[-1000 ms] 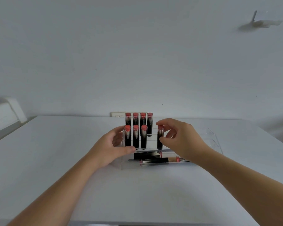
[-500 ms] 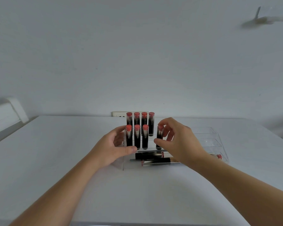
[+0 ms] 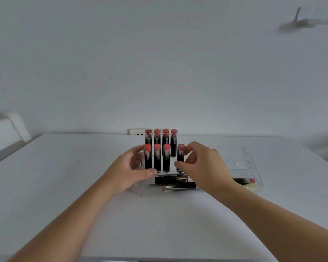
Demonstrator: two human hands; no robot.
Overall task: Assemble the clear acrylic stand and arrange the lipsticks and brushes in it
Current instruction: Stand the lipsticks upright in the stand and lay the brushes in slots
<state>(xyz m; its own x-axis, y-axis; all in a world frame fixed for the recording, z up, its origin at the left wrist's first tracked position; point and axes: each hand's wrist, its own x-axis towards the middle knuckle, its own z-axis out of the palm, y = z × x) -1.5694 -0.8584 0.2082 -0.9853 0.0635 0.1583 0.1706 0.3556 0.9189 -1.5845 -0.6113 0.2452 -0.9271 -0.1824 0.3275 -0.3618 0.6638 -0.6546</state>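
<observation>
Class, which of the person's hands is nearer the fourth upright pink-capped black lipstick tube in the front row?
Right. The right hand pinches that fourth upright pink-capped black lipstick tube; the left hand grips the clear acrylic stand beyond three tubes.

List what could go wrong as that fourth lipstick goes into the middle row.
1. The right hand pinches the lipstick close beside three upright ones; a sideways nudge might topple them.
2. The left hand grips the clear stand at one end only, so pressing down might shift it.
</observation>
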